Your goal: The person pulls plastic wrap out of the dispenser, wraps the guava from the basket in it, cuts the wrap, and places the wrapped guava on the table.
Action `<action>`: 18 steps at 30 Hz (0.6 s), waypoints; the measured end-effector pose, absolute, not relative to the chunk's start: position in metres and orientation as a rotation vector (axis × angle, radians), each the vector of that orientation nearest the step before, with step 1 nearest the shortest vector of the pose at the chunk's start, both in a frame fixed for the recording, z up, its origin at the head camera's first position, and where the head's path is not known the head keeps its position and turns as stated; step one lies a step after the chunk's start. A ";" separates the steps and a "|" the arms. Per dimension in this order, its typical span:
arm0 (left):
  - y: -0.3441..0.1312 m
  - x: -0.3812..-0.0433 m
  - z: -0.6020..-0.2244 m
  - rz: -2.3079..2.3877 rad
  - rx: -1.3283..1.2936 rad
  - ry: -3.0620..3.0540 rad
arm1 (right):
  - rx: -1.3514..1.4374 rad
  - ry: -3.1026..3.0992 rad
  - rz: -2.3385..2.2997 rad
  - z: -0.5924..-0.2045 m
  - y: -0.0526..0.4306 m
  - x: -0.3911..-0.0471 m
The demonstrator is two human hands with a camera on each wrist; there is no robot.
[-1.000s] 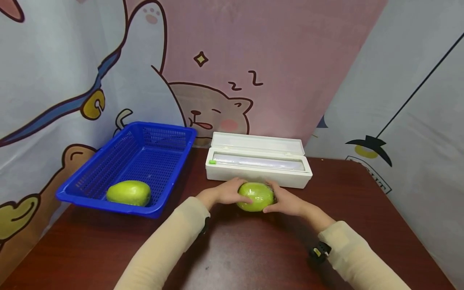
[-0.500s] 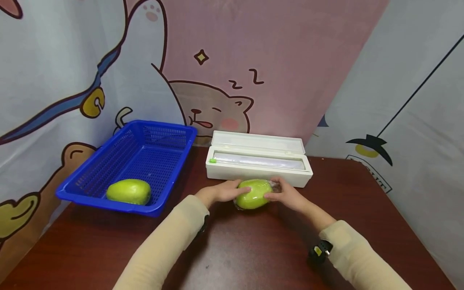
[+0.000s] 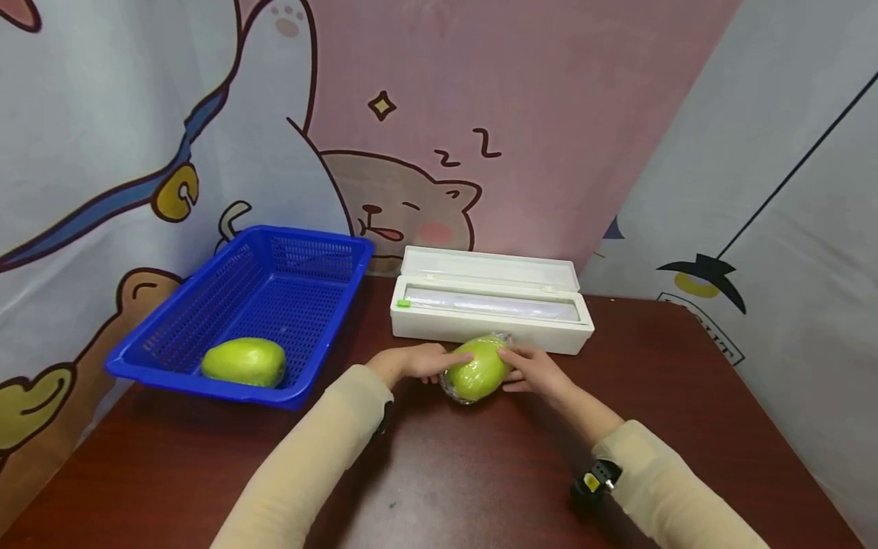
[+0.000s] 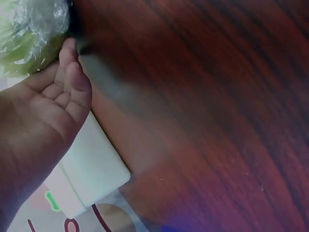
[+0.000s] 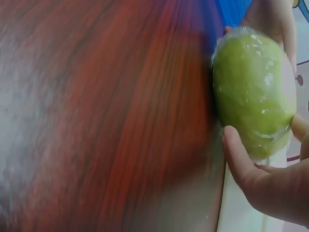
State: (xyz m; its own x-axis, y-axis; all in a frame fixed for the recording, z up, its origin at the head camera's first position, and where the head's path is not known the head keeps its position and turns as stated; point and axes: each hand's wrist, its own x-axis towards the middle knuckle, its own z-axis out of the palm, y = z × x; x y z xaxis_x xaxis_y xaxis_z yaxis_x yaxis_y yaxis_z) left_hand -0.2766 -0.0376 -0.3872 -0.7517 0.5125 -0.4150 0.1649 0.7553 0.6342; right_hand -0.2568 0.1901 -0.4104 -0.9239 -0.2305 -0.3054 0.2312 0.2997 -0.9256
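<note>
Both hands hold a plump, oval, mango-like green fruit point(image 3: 478, 371) wrapped in shiny cling film, low over the table in front of the white box. My left hand point(image 3: 421, 361) grips its left side, thumb across the top; in the left wrist view some fingers curl under the film-covered end. My right hand point(image 3: 538, 370) pinches the other end, with thumb and fingers on opposite sides in the right wrist view. Film bunches in loose folds at the fruit's ends. A second green fruit point(image 3: 244, 363) lies in the near end of the blue basket point(image 3: 306, 364).
A white cling film dispenser box point(image 3: 439, 328) stands behind the hands, lid point(image 3: 490, 268) raised, a film roll point(image 3: 490, 303) inside and a green slider point(image 3: 403, 303) at its left. A patterned cloth point(image 3: 549, 114) hangs behind the dark wooden table point(image 3: 439, 488).
The wrapped fruit has turned between the hands from lying crosswise to slanted, its right end pointing away. My right fingers have shifted along its end. The basket and box stay put.
</note>
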 end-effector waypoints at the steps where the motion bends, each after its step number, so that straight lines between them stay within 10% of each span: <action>1: -0.038 -0.276 -0.387 0.786 0.504 2.359 | 0.007 2.178 -1.658 -0.410 0.188 -0.256; 18: -0.031 -0.274 -0.388 1.070 0.525 2.242 | 0.039 2.017 -1.772 -0.407 0.169 -0.240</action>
